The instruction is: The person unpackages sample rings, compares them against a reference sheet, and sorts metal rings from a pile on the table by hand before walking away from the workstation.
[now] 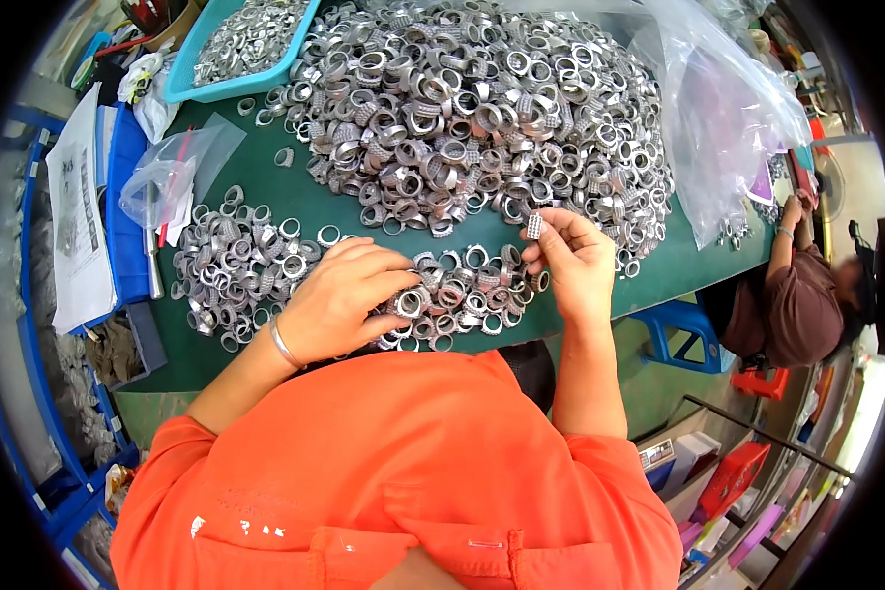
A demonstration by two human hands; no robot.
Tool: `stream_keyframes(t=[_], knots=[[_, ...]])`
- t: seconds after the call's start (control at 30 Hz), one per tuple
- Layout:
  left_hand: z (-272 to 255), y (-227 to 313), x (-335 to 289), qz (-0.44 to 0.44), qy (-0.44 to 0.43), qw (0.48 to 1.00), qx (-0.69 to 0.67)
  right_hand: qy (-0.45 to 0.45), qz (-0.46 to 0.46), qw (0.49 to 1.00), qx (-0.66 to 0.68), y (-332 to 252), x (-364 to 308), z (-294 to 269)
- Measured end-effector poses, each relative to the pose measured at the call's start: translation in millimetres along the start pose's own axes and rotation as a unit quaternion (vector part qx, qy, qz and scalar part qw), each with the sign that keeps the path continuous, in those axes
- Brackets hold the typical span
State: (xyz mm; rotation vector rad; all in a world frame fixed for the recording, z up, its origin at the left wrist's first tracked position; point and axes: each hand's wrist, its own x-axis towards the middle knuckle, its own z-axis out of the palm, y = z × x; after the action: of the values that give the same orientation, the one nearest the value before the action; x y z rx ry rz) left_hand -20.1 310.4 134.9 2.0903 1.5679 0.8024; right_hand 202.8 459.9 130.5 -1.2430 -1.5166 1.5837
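Observation:
In my right hand [578, 264], the thumb and fingers pinch a grey metal ring [534, 226] with a wide, studded face. My left hand [339, 295] lies over the left side of a small heap of rings [452, 295] near the table's front edge. Its thumb and fingers are apart, and some fingertips touch the rings or are hidden among them. Farther left is another small pile of rings [246, 261]. A far larger mound of similar rings [462, 108] covers the table beyond both hands.
A turquoise basket [179, 87] of small metal pieces stands at the far left of the green table [300, 202]. Clear plastic bags [708, 128] lie at the right. Blue bins [128, 226] line the left side. A co-worker [801, 295] sits at the right, near a blue stool [683, 334].

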Motion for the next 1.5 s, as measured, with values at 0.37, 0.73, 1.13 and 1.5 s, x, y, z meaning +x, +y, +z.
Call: stream_keyframes(t=[0.37, 0.73, 1.13, 1.5], knots=[[-1, 0, -2, -0.009, -0.006, 1.000, 0.001, -0.143, -0.251, 0.873, -0.394, -8, -13, -29], [0, 1, -1, -0.015, -0.009, 1.000, 0.001, 0.031, -0.285, 0.874, -0.392, 10, 15, -6], [0, 0, 0, -0.011, -0.013, 1.000, 0.002, -0.044, -0.164, 0.985, 0.038, 15, -11, -29], [-1, 2, 0, -0.027, -0.024, 0.999, 0.006, -0.037, -0.128, 0.989, 0.063, 31, -31, -49]])
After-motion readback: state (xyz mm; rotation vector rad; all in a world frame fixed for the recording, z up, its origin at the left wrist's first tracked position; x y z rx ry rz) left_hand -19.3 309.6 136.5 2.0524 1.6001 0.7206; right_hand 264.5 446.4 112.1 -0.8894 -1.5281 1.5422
